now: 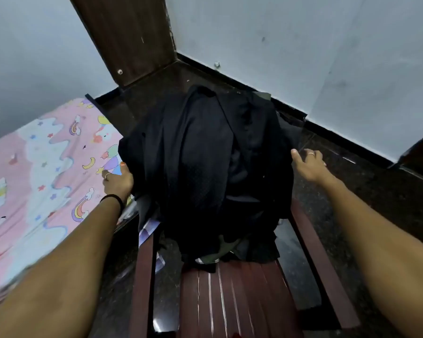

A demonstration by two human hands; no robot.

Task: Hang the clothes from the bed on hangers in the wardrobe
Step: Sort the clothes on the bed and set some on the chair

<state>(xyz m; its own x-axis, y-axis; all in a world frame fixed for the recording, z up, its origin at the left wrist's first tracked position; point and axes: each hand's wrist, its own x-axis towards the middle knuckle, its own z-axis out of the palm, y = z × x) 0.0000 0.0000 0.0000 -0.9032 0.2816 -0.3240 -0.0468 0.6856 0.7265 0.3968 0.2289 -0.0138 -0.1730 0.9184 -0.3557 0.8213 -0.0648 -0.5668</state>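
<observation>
Clothes: dark black fabric pile (205, 167) heaped over red-brown wooden chair (230, 296) beside pink cartoon-print bed (42, 167) | left hand (117, 180) grips pile edge | right hand (308, 164) spread, touching pile | nothing hung; wardrobe, hangers unseen.

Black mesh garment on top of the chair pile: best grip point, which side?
Pinch the black mesh garment at its left edge, where the left hand already meets it. That edge overhangs the red wooden chair, so fingers can probably curl under from the bed side.

Bedroom — bed (34, 167), wooden chair (230, 293)
</observation>
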